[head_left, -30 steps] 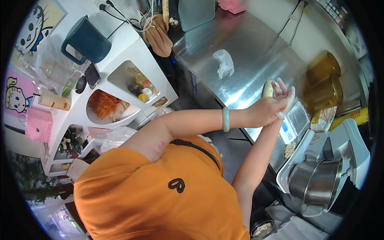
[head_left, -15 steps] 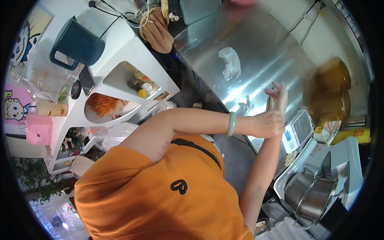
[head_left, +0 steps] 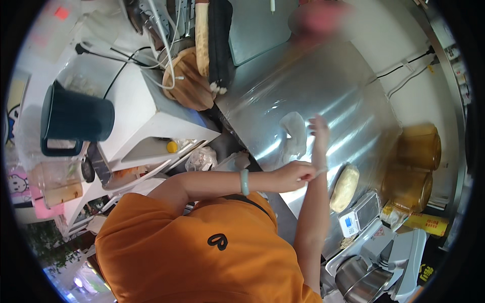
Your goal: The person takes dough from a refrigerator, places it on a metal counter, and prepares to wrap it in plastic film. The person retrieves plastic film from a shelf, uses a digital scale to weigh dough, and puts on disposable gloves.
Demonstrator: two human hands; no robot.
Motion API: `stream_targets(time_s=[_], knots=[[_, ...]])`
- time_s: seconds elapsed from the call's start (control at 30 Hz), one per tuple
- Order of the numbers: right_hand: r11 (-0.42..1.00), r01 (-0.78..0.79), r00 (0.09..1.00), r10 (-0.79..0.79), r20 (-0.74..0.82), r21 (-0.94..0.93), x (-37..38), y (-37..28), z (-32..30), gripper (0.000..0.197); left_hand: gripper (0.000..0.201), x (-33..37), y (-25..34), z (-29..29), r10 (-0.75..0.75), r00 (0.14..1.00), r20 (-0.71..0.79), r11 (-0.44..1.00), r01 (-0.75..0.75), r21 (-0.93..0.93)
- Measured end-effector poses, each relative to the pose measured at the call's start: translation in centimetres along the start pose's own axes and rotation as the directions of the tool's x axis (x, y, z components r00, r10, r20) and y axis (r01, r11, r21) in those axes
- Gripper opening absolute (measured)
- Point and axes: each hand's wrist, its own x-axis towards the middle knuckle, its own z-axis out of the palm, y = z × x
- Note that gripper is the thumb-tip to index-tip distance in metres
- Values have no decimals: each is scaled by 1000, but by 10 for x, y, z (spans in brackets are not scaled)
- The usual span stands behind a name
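My left hand, a green bangle on its wrist, is closed at my right wrist. Its fingertips pinch near a thin pale edge there, too faint to make out. Above the steel worktop, my right hand reaches out with its fingers apart, holding nothing visible. Just left of the right hand, a crumpled, translucent plastic glove lies on the steel worktop. To the right of my right forearm rests a pale log of dough.
A digital scale is beside the dough, near a grey mixer with a steel bowl. Amber containers stand along the right wall. On the left are a white shelf unit and a dark teal jug.
The view has shifted, so the worktop sits lower in the picture. My left hand has slid from near the right hand's base down to the wrist. The dough is now uncovered.
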Motion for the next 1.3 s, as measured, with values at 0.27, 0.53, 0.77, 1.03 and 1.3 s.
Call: stream_targets(time_s=[0.27,0.53,0.77,1.03,1.3], knots=[[402,384,911,-313,269,-832,4,80,36,30,14,-48,-73,-87,-488,872,23,864,487,-128],[979,-171,962,141,236,114,-73,-19,-20,19,51,22,-23,-108,-60,978,-200,968,106,226],[987,-65,975,31,221,149,-175,-48,-107,32,18,44,36,-39,-255,873,414,888,382,-257],[932,-13,984,76,-160,362,-267,-41,-134,40,12,28,126,77,-174,955,240,985,167,50],[846,189,938,-4,-347,498,-311,17,-164,38,11,-7,136,114,-317,948,37,930,303,208]])
